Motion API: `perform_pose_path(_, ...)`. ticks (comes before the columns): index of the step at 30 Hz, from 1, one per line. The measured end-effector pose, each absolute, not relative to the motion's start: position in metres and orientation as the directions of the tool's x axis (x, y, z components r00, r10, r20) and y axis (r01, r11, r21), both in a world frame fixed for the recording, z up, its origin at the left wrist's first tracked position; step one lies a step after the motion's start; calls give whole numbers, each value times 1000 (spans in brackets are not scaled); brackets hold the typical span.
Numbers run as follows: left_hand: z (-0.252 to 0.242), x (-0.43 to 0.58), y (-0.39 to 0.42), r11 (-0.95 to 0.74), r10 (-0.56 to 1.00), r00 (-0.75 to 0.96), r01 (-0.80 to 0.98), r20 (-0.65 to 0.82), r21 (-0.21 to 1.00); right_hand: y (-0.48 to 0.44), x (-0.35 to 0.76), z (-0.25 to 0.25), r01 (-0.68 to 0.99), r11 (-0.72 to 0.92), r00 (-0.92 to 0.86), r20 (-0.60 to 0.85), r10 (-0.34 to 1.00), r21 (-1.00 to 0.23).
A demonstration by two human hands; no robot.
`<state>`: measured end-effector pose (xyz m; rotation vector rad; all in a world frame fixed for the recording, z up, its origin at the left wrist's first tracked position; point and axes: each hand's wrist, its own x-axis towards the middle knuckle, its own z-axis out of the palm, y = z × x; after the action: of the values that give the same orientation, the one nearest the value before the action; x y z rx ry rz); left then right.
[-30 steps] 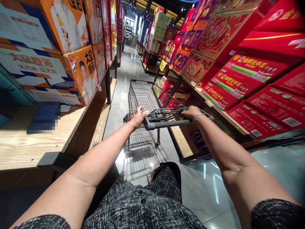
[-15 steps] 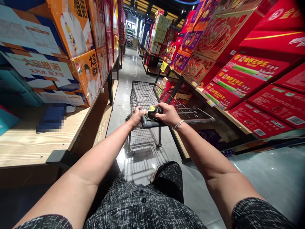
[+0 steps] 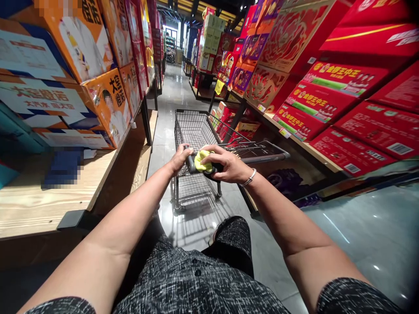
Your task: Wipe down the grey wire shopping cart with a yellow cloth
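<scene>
A dark wire shopping cart [image 3: 177,131] stands in the aisle before me. My left hand [image 3: 181,158] is closed around the left end of its grey handle. In my right hand [image 3: 231,163] is a bunched yellow-green cloth [image 3: 203,161], pressed against the handle beside the left hand. A black piece shows beneath the right palm; whether it belongs to the handle or is a separate item, I cannot tell. The right fingers curl over the cloth and partly hide it.
On the left, orange drink cartons [image 3: 106,104] are stacked on a wooden shelf [image 3: 72,200]. Red boxes [image 3: 334,100] fill the shelf at right, close to the cart. The tiled aisle floor [image 3: 175,87] runs ahead between displays.
My right hand has moved left along the handle, and more of the yellow-green cloth shows. The left hand keeps its hold. The whole view has shifted slightly.
</scene>
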<state>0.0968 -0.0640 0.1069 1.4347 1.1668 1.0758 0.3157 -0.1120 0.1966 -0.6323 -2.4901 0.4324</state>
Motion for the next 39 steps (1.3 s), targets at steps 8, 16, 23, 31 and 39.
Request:
perform_pose_path(8, 124, 95, -66, 50, 984, 168, 79, -62, 996, -97, 452, 190, 570, 646, -504, 405, 763, -507)
perform_pose_path(16, 129, 96, -68, 86, 980, 177, 39, -91, 996, -79, 575, 180, 832, 235, 12, 441, 897, -502)
perform_pose_path(23, 121, 98, -69, 85, 986, 153, -108, -68, 991, -104, 509, 137, 824, 407, 1, 718, 696, -395)
perform_pose_path(31, 118, 104, -71, 64, 988, 147, -184, -37, 981, -151, 318, 80, 795, 578, -109, 895, 433, -183)
perform_pose_path(39, 118, 75, -66, 78, 990, 129, -184, -55, 980, -139, 269, 99, 713, 682, -425, 873, 239, 160)
